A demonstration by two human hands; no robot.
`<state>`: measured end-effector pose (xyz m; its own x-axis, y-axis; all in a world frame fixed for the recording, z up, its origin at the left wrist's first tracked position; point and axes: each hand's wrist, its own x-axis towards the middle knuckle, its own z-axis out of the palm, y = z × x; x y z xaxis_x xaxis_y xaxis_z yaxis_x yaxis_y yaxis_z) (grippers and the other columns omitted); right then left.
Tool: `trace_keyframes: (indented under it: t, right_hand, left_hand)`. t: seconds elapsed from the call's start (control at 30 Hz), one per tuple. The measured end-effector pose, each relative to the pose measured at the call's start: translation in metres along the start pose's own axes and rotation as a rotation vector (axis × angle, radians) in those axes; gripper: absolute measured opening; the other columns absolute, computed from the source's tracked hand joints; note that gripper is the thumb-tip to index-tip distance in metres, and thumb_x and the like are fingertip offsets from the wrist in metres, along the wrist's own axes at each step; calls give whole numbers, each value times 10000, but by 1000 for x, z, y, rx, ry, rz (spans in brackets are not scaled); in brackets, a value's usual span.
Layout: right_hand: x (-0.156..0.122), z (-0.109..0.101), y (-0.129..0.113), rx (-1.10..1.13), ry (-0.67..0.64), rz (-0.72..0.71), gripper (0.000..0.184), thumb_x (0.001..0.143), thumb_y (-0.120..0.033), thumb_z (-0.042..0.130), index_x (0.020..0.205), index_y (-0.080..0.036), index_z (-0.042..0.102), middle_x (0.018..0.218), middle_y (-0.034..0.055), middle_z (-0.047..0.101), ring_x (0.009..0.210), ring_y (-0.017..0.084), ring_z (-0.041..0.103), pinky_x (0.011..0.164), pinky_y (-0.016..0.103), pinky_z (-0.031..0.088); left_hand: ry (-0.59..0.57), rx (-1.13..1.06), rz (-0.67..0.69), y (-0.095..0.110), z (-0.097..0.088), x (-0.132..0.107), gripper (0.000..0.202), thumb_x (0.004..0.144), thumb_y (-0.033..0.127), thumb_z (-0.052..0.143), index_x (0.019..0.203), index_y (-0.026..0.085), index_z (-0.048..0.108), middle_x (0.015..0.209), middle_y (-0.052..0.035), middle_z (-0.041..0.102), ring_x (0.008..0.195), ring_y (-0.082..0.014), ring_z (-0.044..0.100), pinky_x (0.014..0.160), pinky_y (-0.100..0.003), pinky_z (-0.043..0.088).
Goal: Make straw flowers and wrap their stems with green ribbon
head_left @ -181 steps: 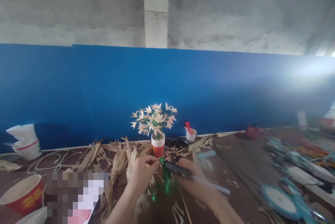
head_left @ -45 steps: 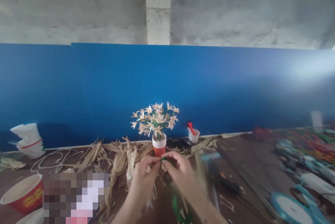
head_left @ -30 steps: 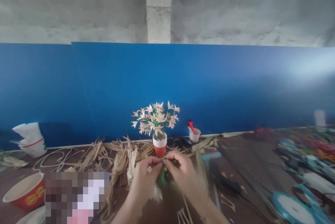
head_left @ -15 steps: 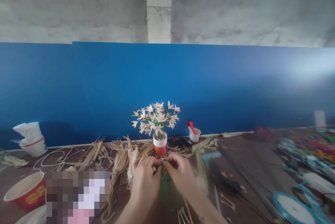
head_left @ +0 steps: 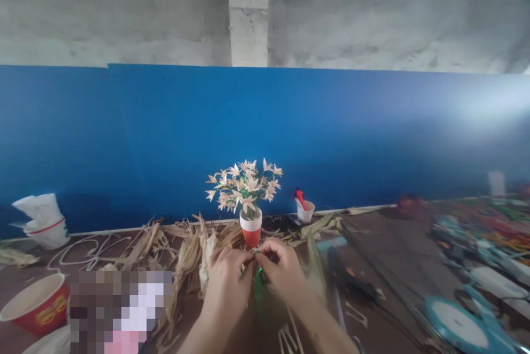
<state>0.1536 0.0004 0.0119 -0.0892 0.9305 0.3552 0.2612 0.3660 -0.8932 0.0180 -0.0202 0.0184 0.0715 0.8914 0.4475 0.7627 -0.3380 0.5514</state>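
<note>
My left hand [head_left: 228, 275] and my right hand [head_left: 285, 272] meet at the fingertips, just in front of a red-and-white paper cup [head_left: 250, 237]. Both pinch a tiny greenish piece whose kind is too small to make out. A shiny green strip [head_left: 259, 294] hangs below, between the two hands; its upper end is hidden by the fingers. In the cup stands a bunch of pale star-shaped flowers [head_left: 250, 184] on green stems. Dried corn husks [head_left: 188, 257] lie beside my left hand, and a long husk [head_left: 313, 260] lies to the right of my right hand.
A red bowl [head_left: 38, 305] and a white cup with tissue [head_left: 46, 227] stand at left, near a white cord [head_left: 93, 252]. A small white cup [head_left: 305, 211] holds a red-handled tool. Rightward lie a dark tool with a cable [head_left: 351, 282] and a blue ribbon spool [head_left: 455, 321].
The view has shifted slightly, so everything sits a little farther left. My hands stay together at the same small piece, with only slight finger movement.
</note>
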Motion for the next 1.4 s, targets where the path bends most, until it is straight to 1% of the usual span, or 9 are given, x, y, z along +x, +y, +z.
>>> trace_keyframes:
  t: [0.13, 0.33, 0.53, 0.83, 0.93, 1.0, 1.2, 1.33, 1.4]
  right_hand:
    - [2, -2, -1, 53, -5, 48, 111, 692, -183, 564, 586, -151, 575, 615, -1, 545, 631, 141, 488, 608, 249, 372]
    - [6, -15, -6, 114, -185, 210, 181, 710, -303, 600, 643, -140, 644, 582, -9, 533, 567, 116, 449, 543, 237, 330]
    - [11, -18, 1, 271, -104, 215, 256, 699, -388, 654, 803, -158, 695, 612, -8, 566, 557, 104, 471, 540, 229, 353]
    - [10, -15, -3, 346, -17, 254, 310, 623, -464, 727, 635, -154, 724, 630, 35, 644, 634, 152, 531, 625, 274, 400]
    - [10, -16, -1, 360, -63, 257, 285, 631, -436, 733, 702, -160, 739, 665, 33, 664, 629, 142, 532, 625, 267, 405]
    - [11, -19, 3, 372, -155, 248, 269, 628, -394, 746, 781, -173, 746, 723, 32, 684, 655, 143, 552, 646, 263, 416]
    - [16, -27, 17, 450, -356, 135, 235, 611, -338, 774, 776, -175, 736, 746, 21, 673, 694, 144, 568, 676, 264, 425]
    - [15, -27, 13, 371, -308, 70, 161, 645, -314, 743, 674, -161, 701, 666, -2, 613, 629, 117, 512, 613, 240, 389]
    - [13, -24, 6, 285, -249, 61, 157, 678, -293, 699, 613, -156, 657, 607, -19, 560, 573, 102, 466, 569, 233, 361]
  left_hand:
    - [82, 71, 94, 4, 0, -4, 250, 785, 148, 530, 900, 271, 715, 791, -37, 725, 785, -232, 626, 858, -440, 364]
    - [69, 38, 48, -3, 2, 0, 207, 765, 159, 560, 794, 276, 729, 730, -11, 710, 761, -221, 622, 878, -457, 339]
    - [-8, -110, 4, -2, 6, 0, 158, 729, 168, 587, 748, 238, 728, 726, -25, 706, 779, -226, 615, 881, -437, 356]
    - [-18, -305, -116, -6, 7, 3, 165, 714, 213, 581, 747, 205, 743, 745, -51, 715, 758, -231, 622, 761, -354, 430]
    - [-54, -386, -172, -6, 6, 4, 163, 702, 221, 585, 738, 186, 740, 746, -56, 713, 748, -230, 616, 730, -336, 431]
    - [-114, -500, -233, -5, 6, 4, 164, 692, 230, 592, 737, 165, 735, 725, -60, 706, 719, -221, 608, 691, -316, 430]
    - [-245, -866, -345, -8, 4, 3, 196, 672, 328, 666, 664, 135, 703, 628, -35, 658, 609, -150, 555, 612, -257, 405]
    - [-300, -999, -439, -10, 9, 3, 244, 610, 376, 716, 628, 136, 675, 592, -15, 630, 543, -122, 522, 557, -243, 395]
    - [-290, -962, -435, -9, 10, 3, 233, 612, 368, 703, 611, 138, 666, 569, -8, 617, 526, -121, 511, 540, -243, 389]
